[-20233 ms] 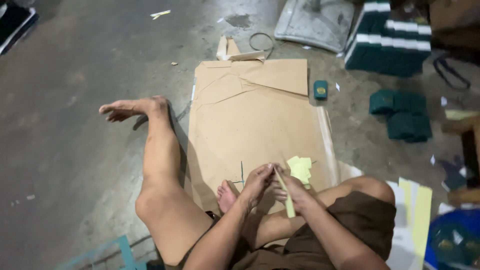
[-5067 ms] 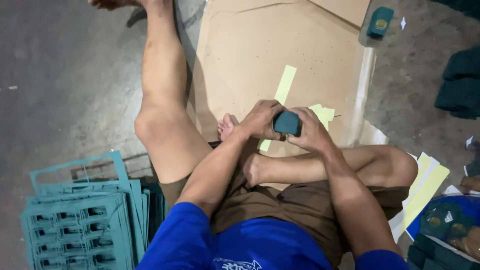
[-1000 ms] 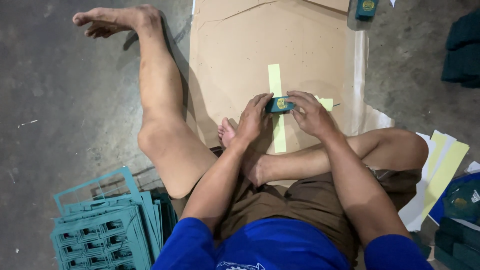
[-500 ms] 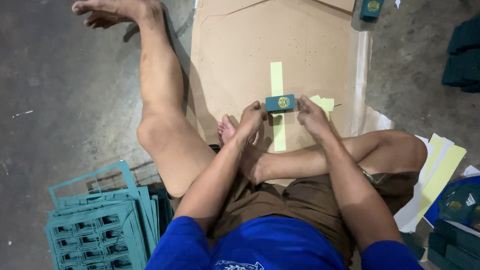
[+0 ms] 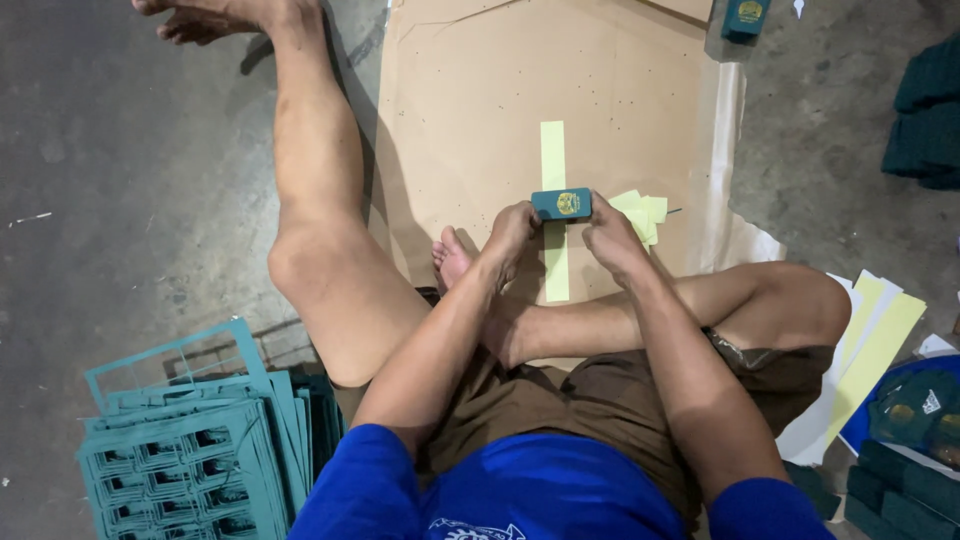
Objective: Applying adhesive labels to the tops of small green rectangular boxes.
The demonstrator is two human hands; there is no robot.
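Concrete floor [image 5: 120,200] is being used as the workplace, with cardboard [image 5: 480,100] spread on it. One box [image 5: 561,204] is being pinched between left hand [image 5: 512,232] and right hand [image 5: 612,235] over a yellow strip [image 5: 553,160]; one finished-looking box [image 5: 744,17] is lying beyond, and punched sheets [image 5: 190,450] are lying stacked.

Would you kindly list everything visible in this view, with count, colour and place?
small box: one, dark teal with a gold emblem, held between both hands over the strip
paper strip: one, pale yellow, lying lengthwise on the cardboard
paper pieces: a few, pale yellow, beside the right hand
cardboard sheet: one, brown, flat on the floor
second small box: one, dark teal, at the cardboard's far right corner
punched card sheets: a stack, teal, on the floor at lower left
yellow sheets: several, pale yellow, at right by the knee
concrete floor: grey
left hand: on the box's left end
right hand: on the box's right end
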